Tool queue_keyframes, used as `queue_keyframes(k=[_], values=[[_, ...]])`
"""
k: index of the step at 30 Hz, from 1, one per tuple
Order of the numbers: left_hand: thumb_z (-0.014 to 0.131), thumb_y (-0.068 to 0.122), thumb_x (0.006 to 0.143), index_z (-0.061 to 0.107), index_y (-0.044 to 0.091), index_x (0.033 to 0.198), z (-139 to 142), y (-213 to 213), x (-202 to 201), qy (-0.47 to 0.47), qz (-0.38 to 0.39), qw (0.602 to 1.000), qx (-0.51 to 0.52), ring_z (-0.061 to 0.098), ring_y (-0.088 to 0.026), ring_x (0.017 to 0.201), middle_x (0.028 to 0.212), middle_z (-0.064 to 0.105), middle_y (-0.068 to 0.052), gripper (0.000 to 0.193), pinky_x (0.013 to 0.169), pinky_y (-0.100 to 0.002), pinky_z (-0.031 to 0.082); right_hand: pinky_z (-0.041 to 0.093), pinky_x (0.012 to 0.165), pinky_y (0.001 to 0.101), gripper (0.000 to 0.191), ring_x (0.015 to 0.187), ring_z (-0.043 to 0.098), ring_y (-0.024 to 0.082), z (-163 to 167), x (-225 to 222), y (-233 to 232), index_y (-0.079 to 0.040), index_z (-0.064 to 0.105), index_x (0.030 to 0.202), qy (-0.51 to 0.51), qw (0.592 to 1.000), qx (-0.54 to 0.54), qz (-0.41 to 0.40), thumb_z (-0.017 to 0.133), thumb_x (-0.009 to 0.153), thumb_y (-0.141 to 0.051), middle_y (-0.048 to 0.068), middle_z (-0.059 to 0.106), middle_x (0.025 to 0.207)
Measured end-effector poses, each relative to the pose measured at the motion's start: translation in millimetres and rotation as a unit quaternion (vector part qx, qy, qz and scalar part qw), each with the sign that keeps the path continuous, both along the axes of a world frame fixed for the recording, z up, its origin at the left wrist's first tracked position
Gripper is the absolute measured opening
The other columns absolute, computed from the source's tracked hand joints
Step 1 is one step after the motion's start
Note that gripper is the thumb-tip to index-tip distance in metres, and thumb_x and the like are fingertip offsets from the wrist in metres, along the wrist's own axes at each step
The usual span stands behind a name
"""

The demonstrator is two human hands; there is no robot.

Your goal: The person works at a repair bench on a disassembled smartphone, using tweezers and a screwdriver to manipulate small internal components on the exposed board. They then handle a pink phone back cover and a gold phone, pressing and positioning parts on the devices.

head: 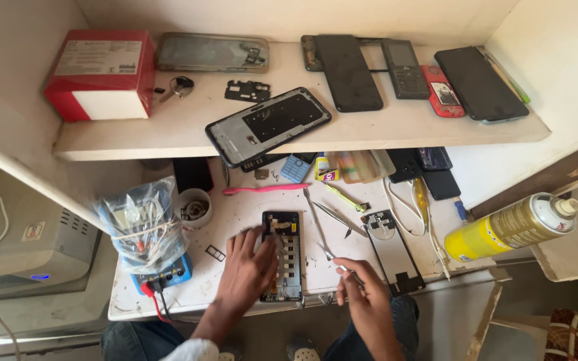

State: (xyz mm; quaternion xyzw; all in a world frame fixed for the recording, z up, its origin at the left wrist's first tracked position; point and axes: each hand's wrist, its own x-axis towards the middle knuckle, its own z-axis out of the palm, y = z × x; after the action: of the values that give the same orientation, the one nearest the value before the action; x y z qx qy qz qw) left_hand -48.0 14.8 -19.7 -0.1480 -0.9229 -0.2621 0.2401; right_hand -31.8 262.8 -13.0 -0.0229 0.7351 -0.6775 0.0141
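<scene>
Left hand (249, 267) fingers (267, 249) spread flat, pressing the opened phone (283, 257) against the counter (235, 214), likely to steady it. Right hand (362, 287) fingers pinched on tweezers (329, 254), tips aimed toward the phone; detached back frame (393, 251) parked just beyond, clear of the work.

Opened black phone (283, 254) flat; slim tweezers (327, 254) alongside

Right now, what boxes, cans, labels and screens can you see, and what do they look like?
Red box: upper shelf, left end; red and white, pale label on top.
Spray can: lying at the right; yellow body, white cap.
Dark phone screens: upper shelf, right; flat black rectangles.
Opened phone: on the table under the left hand; black frame.
Bagged meter: table's left; blue, in clear plastic.
</scene>
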Motion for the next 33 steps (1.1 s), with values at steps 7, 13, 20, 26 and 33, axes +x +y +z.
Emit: queue_keyframes(k=[7, 13, 20, 26, 33], values=[[0.073, 0.018, 0.09, 0.073, -0.001, 0.114, -5.3, 36.6, 14.2, -0.21, 0.049, 0.88, 0.422, 0.066, -0.013, 0.067, 0.091, 0.072, -0.01, 0.031, 0.06, -0.027, 0.053, 0.048, 0.058, 0.0287, 0.027, 0.063, 0.055, 0.013, 11.7, 14.2, -11.7, 0.003, 0.068, 0.121, -0.052, 0.997, -0.045, 0.027, 0.052, 0.102, -0.009, 0.011, 0.061, 0.088], [0.074, 0.021, 0.093, 0.076, -0.003, 0.108, -3.0, 38.3, 6.0, -0.297, -0.042, 0.774, 0.557, 0.055, -0.007, 0.069, 0.079, 0.071, -0.001, 0.028, 0.061, -0.025, 0.046, 0.047, 0.058, 0.0289, 0.027, 0.062, 0.055, 0.014, 23.1, 21.1, -13.0, 0.003, 0.069, 0.119, -0.072, 0.996, -0.038, 0.039, 0.053, 0.102, -0.01, 0.01, 0.059, 0.081], [0.068, 0.021, 0.1, 0.076, -0.003, 0.099, 1.1, 30.1, 12.2, -0.241, -0.088, 0.806, 0.533, 0.06, -0.007, 0.074, 0.08, 0.072, -0.003, 0.026, 0.067, -0.024, 0.05, 0.046, 0.056, 0.0296, 0.028, 0.062, 0.055, 0.014, 25.0, 25.1, -8.4, 0.005, 0.07, 0.117, -0.094, 0.993, -0.047, 0.048, 0.053, 0.1, -0.01, 0.01, 0.062, 0.084], [0.07, 0.014, 0.091, 0.077, -0.001, 0.104, 8.5, 14.1, 12.5, -0.209, 0.035, 0.87, 0.446, 0.067, -0.014, 0.068, 0.084, 0.074, -0.009, 0.021, 0.063, -0.031, 0.054, 0.048, 0.057, 0.0296, 0.029, 0.061, 0.055, 0.014, 7.0, 14.3, 1.3, 0.003, 0.071, 0.119, -0.102, 0.993, -0.054, -0.004, 0.049, 0.103, -0.009, 0.011, 0.058, 0.076], [0.065, 0.007, 0.092, 0.078, 0.002, 0.105, 16.6, 9.9, 11.7, -0.148, 0.086, 0.931, 0.322, 0.071, -0.025, 0.066, 0.087, 0.074, -0.015, 0.019, 0.062, -0.033, 0.057, 0.05, 0.056, 0.0273, 0.029, 0.066, 0.06, 0.013, -13.6, -12.5, 5.9, 0.0, 0.066, 0.119, 0.104, 0.978, 0.159, -0.084, 0.054, 0.093, 0.003, 0.01, 0.068, 0.095]])
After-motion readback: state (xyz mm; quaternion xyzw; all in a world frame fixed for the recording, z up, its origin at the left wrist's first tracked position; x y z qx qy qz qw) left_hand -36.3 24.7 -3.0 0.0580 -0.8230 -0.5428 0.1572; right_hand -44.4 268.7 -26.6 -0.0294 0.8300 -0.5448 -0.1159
